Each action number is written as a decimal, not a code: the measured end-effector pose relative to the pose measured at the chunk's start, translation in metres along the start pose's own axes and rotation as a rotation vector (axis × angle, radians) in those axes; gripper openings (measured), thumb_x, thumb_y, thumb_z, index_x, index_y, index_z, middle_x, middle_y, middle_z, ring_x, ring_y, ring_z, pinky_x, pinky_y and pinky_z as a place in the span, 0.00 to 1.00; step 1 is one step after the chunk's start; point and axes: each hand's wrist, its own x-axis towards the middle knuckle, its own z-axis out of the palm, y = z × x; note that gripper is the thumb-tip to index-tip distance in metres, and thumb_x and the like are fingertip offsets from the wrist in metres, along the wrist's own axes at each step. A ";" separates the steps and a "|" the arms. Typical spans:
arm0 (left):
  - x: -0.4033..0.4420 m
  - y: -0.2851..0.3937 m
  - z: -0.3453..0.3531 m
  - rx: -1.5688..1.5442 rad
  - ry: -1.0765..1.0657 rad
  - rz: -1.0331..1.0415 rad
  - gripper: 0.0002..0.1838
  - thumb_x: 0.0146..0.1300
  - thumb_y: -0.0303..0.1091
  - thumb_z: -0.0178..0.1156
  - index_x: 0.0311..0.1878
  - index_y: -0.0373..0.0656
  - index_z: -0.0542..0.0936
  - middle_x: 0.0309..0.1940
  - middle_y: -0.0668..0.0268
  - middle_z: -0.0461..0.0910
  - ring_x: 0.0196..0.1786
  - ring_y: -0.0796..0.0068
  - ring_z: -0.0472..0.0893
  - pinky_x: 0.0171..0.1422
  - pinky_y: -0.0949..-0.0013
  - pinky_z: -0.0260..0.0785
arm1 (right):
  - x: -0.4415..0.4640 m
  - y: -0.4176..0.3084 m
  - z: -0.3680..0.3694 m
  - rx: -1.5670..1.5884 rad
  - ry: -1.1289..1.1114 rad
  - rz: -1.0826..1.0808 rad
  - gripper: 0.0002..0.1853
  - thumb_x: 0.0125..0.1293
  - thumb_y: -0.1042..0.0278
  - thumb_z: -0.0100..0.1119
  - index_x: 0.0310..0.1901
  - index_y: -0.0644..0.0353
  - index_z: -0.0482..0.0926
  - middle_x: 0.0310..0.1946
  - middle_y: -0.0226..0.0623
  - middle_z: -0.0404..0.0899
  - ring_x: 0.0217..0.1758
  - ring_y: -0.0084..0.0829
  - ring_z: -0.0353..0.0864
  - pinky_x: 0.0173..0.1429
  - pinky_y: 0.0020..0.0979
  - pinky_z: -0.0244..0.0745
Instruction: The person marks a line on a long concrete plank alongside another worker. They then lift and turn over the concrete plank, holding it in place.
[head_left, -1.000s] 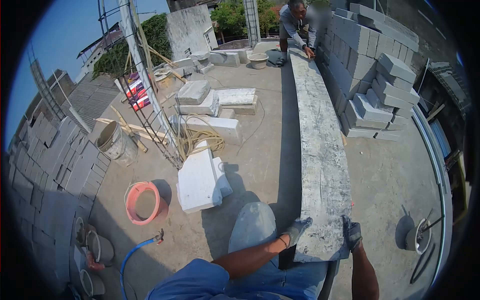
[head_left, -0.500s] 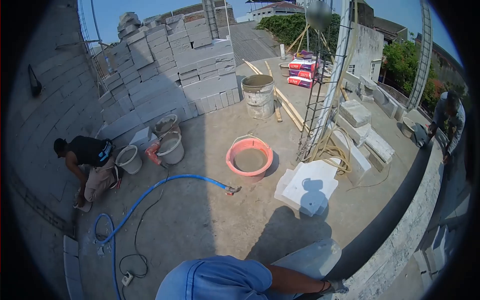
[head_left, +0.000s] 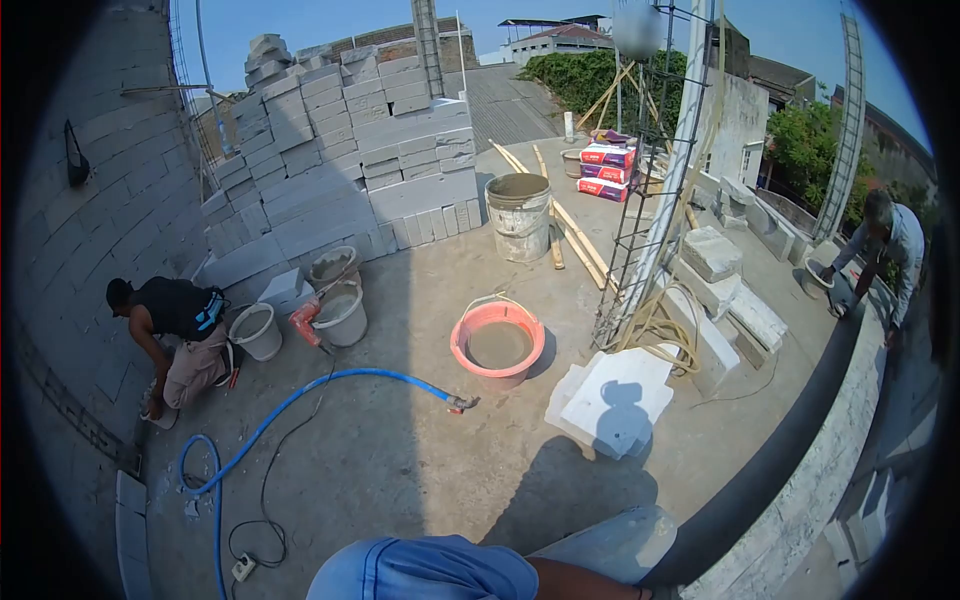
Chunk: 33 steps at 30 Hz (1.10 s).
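My left arm, in a blue sleeve (head_left: 425,572), reaches right along the bottom edge. Only a sliver of my left hand (head_left: 664,593) shows beside the base of a low, rough pale wall (head_left: 770,520); its fingers are hidden. My right hand is out of view. Just above my forearm is a pale grey rounded shape (head_left: 610,545), smudged with dirt, that I cannot make out for certain. Farther off, a red bucket (head_left: 497,375) of grey wet mix stands on the concrete floor, with white blocks (head_left: 610,400) lying to its right under my shadow.
A blue hose (head_left: 300,395) and a cable (head_left: 268,490) cross the floor. One person (head_left: 180,345) crouches left near buckets (head_left: 342,315) and a red power tool (head_left: 305,320); another person (head_left: 890,245) bends over the wall at right. Stacked blocks (head_left: 420,150) and a rebar column (head_left: 650,200) stand behind.
The view has tilted slightly, so my left hand has slid mostly below the bottom edge. The person at right now has a hand at the small bucket by the wall.
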 end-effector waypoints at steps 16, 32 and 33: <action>-0.026 -0.057 0.013 -0.167 0.027 -0.196 0.15 0.64 0.22 0.47 0.55 0.33 0.66 0.48 0.48 0.74 0.50 0.62 0.78 0.54 0.65 0.74 | -0.084 0.035 -0.042 0.380 -0.002 0.402 0.28 0.63 0.45 0.55 0.29 0.71 0.82 0.23 0.36 0.81 0.28 0.18 0.74 0.33 0.27 0.71; -0.034 -0.040 0.023 0.102 0.070 -0.142 0.21 0.53 0.28 0.66 0.50 0.36 0.72 0.46 0.61 0.77 0.47 0.72 0.77 0.52 0.71 0.67 | -0.088 0.016 -0.051 0.354 0.002 0.355 0.30 0.64 0.43 0.53 0.20 0.67 0.79 0.16 0.30 0.76 0.21 0.17 0.68 0.28 0.27 0.67; -0.034 -0.040 0.022 0.059 0.052 -0.147 0.20 0.53 0.27 0.66 0.49 0.36 0.73 0.44 0.62 0.79 0.45 0.73 0.78 0.51 0.72 0.67 | -0.089 0.013 -0.053 0.354 0.003 0.355 0.30 0.64 0.43 0.53 0.20 0.67 0.79 0.16 0.30 0.76 0.21 0.17 0.68 0.28 0.27 0.67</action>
